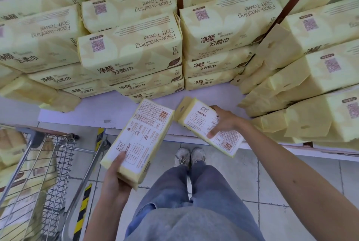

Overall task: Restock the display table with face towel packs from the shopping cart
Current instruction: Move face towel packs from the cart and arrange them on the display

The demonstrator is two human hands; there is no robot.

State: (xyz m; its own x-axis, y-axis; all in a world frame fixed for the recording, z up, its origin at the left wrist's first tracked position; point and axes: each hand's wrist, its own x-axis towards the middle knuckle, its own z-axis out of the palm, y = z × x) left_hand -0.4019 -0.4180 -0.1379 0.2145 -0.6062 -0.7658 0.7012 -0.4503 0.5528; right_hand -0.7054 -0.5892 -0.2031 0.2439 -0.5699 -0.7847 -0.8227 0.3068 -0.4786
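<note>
My left hand (116, 178) grips the near end of a yellow face towel pack (139, 139), back label up, held over the floor just short of the display table (87, 114). My right hand (223, 122) holds a second pack (196, 120) from above, thumb on its label, at the table's front edge. Stacks of the same yellow packs (132, 50) cover the white table behind. The wire shopping cart (44, 163) stands at lower left with more packs (11, 143) inside.
A bare strip of white tabletop lies in front of the middle stacks, between the left piles and the right-hand piles (310, 85). My legs and shoes (190, 155) stand on the tiled floor close to the table. A black-and-yellow striped strip (83, 207) lies beside the cart.
</note>
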